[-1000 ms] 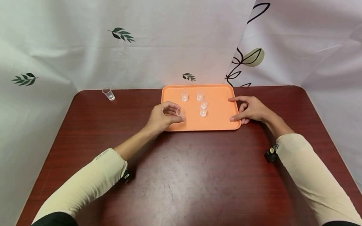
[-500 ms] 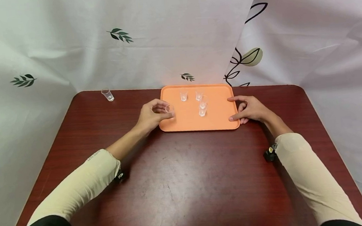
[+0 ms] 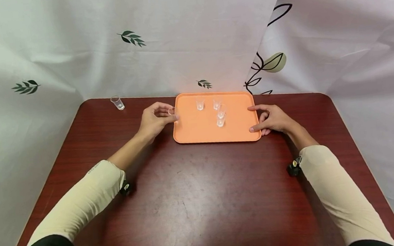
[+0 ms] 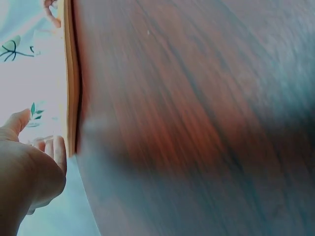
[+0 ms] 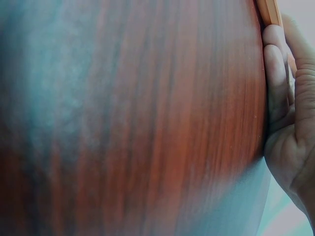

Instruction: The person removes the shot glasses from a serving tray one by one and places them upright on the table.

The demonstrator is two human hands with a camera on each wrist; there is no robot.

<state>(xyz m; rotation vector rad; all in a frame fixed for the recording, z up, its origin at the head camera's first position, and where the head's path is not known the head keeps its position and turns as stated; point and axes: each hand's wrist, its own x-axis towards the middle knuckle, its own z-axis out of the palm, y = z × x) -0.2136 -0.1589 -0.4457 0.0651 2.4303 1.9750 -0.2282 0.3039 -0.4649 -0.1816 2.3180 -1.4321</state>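
Observation:
In the head view my left hand pinches a small clear plastic cup between thumb and fingers, at the left rim of the orange tray. Several similar clear cups stand on the tray, two of them close together near its middle. My right hand holds the tray's right edge, with thumb and forefinger over the rim. The right wrist view shows curled fingers low beside the tray's edge. In the left wrist view the tray's side is seen edge-on, and the cup is hard to make out.
Another clear cup stands near the back left corner of the dark red wooden table. Pale cloth with leaf prints hangs right behind and beside the table. The tray lies close to the back edge.
My left hand has moved left and back with the cup, from over the tray to its left rim. The tray has shifted very slightly left; my right hand stays on it.

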